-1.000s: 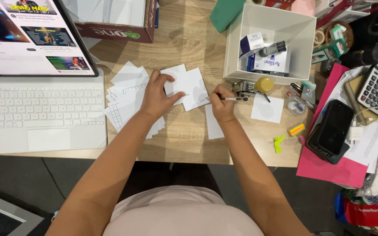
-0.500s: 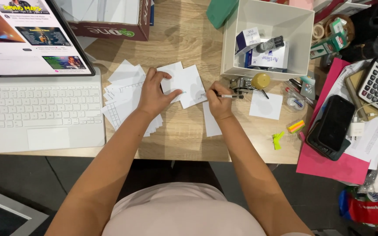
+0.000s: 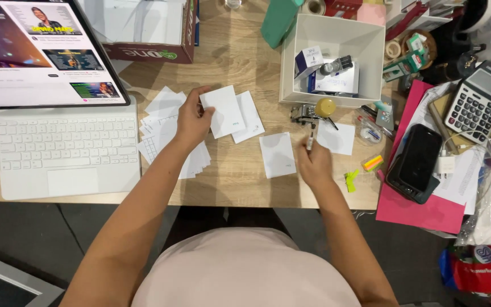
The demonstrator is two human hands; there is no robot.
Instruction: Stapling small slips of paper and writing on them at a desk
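Left hand (image 3: 193, 120) pinches a white card (image 3: 223, 111) at its left edge; right hand (image 3: 315, 162), right of that card, grips a pen (image 3: 312, 135).

The surface (image 3: 240, 176) is evenly and brightly lit from above. The right hand (image 3: 313, 165) is smeared by motion blur; the lower corners are left dim.

Lit tablet screen (image 3: 41, 51), brown carton (image 3: 149, 52)
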